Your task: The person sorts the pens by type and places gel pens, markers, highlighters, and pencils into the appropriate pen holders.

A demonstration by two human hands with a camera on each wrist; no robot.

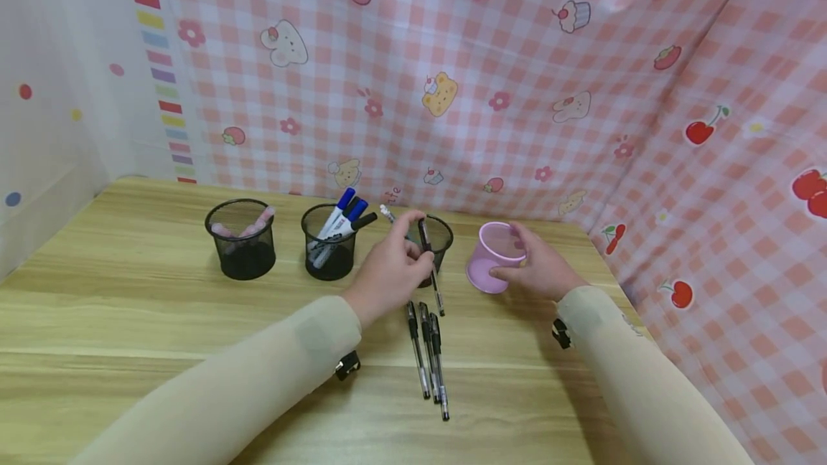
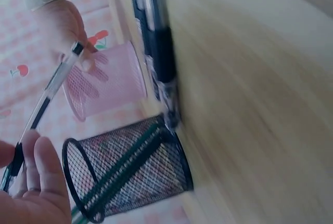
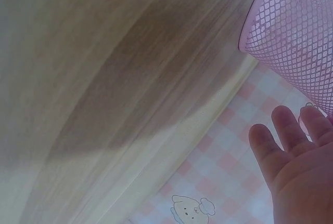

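Observation:
My left hand (image 1: 388,275) pinches a black-capped clear gel pen (image 1: 436,293) between thumb and fingers, in front of a black mesh pen cup (image 1: 444,241). In the left wrist view that cup holds dark green pencils (image 2: 127,161). On the right, my right hand (image 1: 545,264) holds a pink mesh pen cup (image 1: 484,271), thumb at its near side and fingers round the far side, seen through the mesh in the left wrist view. Several similar gel pens (image 1: 426,350) lie side by side on the table below the left hand.
Further left stand two more black mesh cups: one (image 1: 329,264) with blue- and black-capped markers (image 1: 345,217), the other (image 1: 247,260) with pink pens (image 1: 258,224). The wooden table (image 1: 161,350) ends at a pink checked curtain (image 1: 400,56) behind and to the right.

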